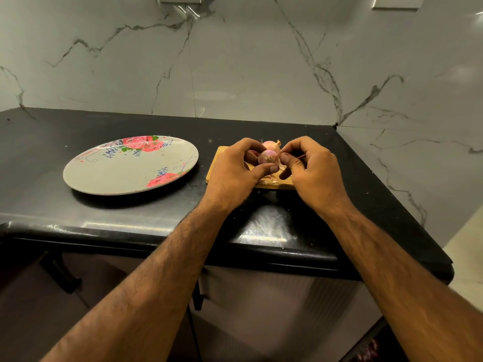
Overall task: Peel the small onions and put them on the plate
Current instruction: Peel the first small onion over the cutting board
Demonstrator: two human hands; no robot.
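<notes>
A small pinkish onion (268,157) is held above a wooden cutting board (217,163). My left hand (236,169) grips it from the left with thumb and curled fingers. My right hand (312,168) pinches a strip of its papery skin (282,165) on the right side. Behind it, a second small onion (271,145) with dry skin sits on the board. A grey plate (109,176) with red roses lies to the left, with nothing on it.
Bits of peel (270,181) lie on the board's front edge. The black counter (91,215) ends at a rounded front edge below my wrists and drops off at the right. A marble wall (235,61) stands behind.
</notes>
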